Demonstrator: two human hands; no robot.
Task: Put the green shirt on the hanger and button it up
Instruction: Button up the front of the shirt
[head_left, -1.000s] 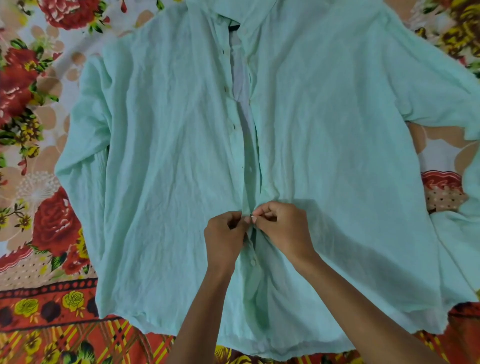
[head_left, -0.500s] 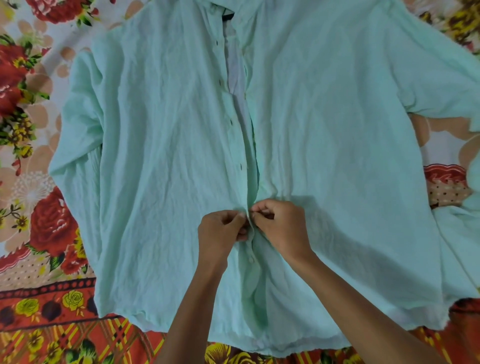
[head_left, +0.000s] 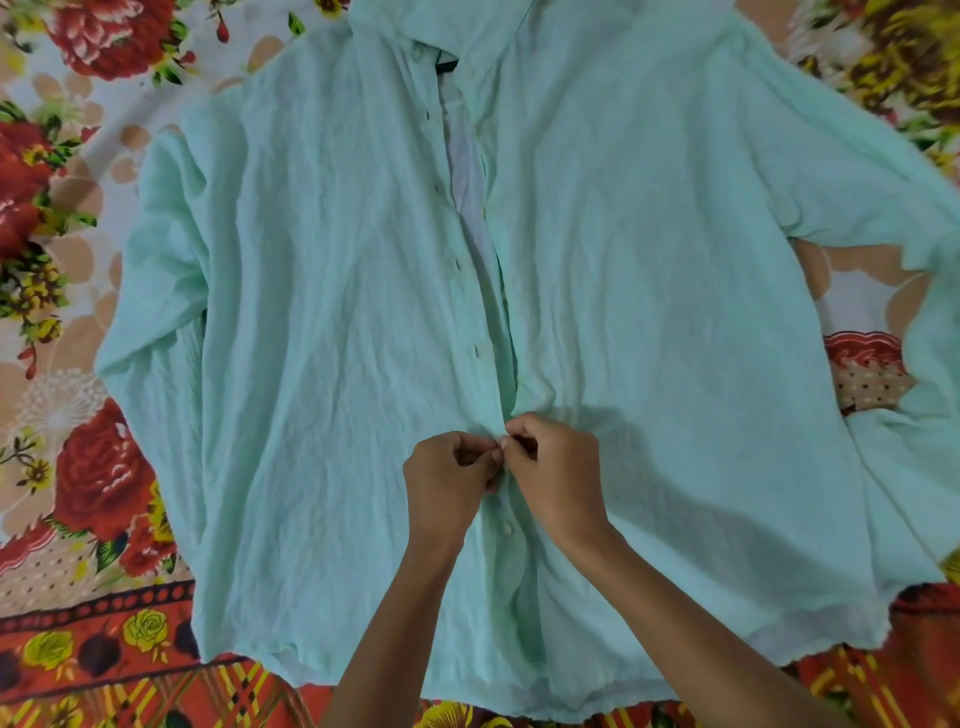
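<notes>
The pale green shirt (head_left: 322, 322) lies flat, front up, collar at the top, on a flowered bedsheet (head_left: 78, 467). Its front stands apart above my hands, showing a strip of white lining. Small buttons run down the left edge. One button (head_left: 507, 529) below my hands is fastened. My left hand (head_left: 447, 486) pinches the left front edge at mid-height. My right hand (head_left: 558, 475) pinches the right front edge against it, fingertips meeting. A dark bit (head_left: 445, 65) shows at the collar opening; no hanger is plainly visible.
The red, yellow and white flowered bedsheet spreads all round the shirt. The shirt's right sleeve (head_left: 924, 322) folds down at the right edge, the left sleeve (head_left: 150, 291) lies folded along the left side.
My hands stay at the same spot on the shirt front, fingers working slightly. The view has shifted a little.
</notes>
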